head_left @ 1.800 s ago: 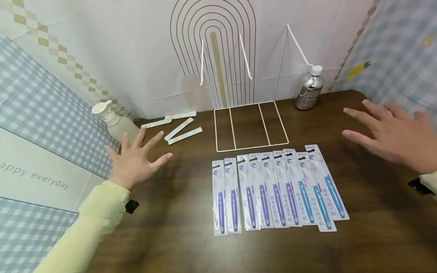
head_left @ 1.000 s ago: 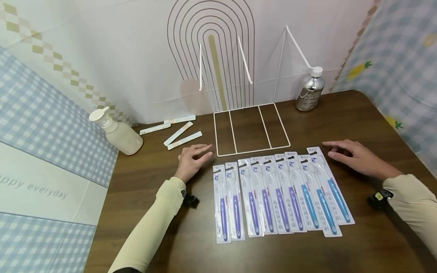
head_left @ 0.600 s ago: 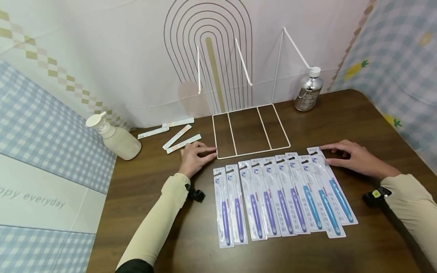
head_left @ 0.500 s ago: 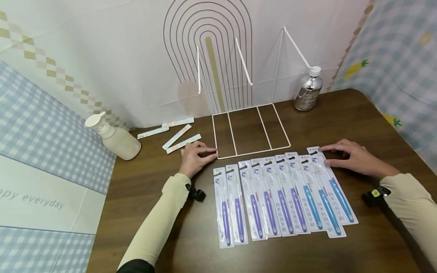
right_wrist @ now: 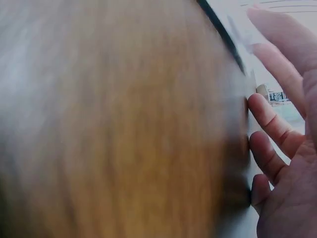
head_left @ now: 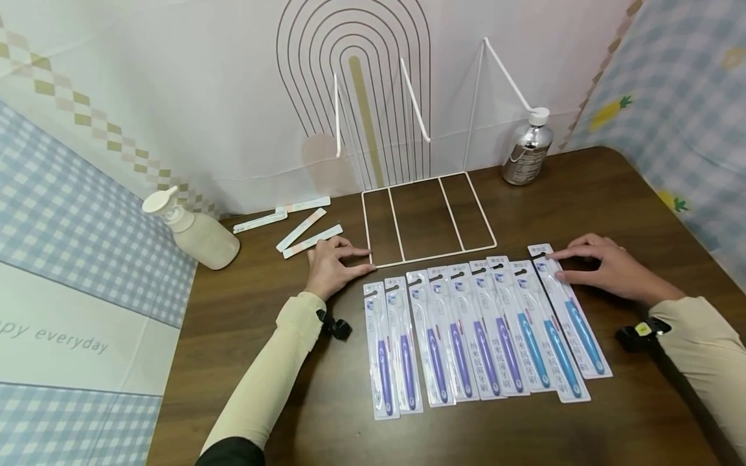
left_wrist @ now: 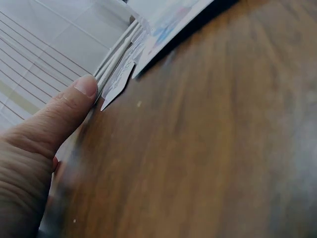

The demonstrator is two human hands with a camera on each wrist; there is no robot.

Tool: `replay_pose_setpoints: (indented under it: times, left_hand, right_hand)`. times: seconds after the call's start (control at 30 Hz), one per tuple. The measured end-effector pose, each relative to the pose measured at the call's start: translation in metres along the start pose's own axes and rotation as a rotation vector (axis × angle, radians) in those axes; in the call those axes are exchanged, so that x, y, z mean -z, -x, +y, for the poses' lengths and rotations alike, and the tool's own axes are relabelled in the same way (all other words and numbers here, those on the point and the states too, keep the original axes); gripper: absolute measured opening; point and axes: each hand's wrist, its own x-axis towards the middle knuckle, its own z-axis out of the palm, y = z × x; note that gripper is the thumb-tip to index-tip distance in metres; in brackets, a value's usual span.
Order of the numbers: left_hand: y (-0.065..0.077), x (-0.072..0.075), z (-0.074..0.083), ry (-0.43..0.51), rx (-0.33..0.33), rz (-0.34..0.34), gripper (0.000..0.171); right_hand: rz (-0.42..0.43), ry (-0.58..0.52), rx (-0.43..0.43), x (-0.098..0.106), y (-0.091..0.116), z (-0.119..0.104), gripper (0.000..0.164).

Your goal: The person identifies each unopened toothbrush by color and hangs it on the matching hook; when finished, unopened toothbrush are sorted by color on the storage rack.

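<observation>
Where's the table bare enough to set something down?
Bare wood: between silver bottle and toothbrushes, right of the wire rack; on the toothbrushes' near side; between pump bottle and left sleeve. Crowded: along the toothbrushes, around the white strips left of the rack.

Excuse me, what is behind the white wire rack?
Behind the white wire rack hangs a pale cloth with a large arch print. The wires cover only thin strips of it. Whatever is behind the cloth is covered and cannot be seen.
</observation>
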Motion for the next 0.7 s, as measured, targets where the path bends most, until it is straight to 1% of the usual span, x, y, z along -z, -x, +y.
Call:
replay_pose_setpoints:
  times: [0.13, 0.3, 0.4, 0.5, 0.6, 0.7]
  left_hand:
    - [0.0, 0.001, 0.0, -0.009, -0.004, -0.001, 0.037]
    - [0.0, 0.0, -0.001, -0.024, -0.001, 0.003, 0.037]
    - [0.001, 0.0, -0.001, -0.027, 0.005, -0.001, 0.037]
    - [0.001, -0.001, -0.002, -0.026, 0.007, -0.003, 0.037]
    - [0.001, -0.002, -0.001, -0.027, 0.009, -0.005, 0.038]
    - [0.001, -0.002, -0.001, -0.029, 0.008, -0.001, 0.038]
  right_hand:
    - [0.067, -0.038, 0.022, 0.002, 0.002, 0.001, 0.038]
    - [0.113, -0.102, -0.007, 0.006, 0.002, -0.003, 0.039]
    - [0.144, -0.133, 0.003, 0.011, -0.001, -0.01, 0.04]
    - [0.207, -0.139, 0.059, 0.021, -0.006, -0.024, 0.042]
    - [0.282, -0.125, 0.131, 0.036, -0.01, -0.047, 0.046]
    - [0.352, -0.044, 0.249, 0.057, -0.015, -0.076, 0.053]
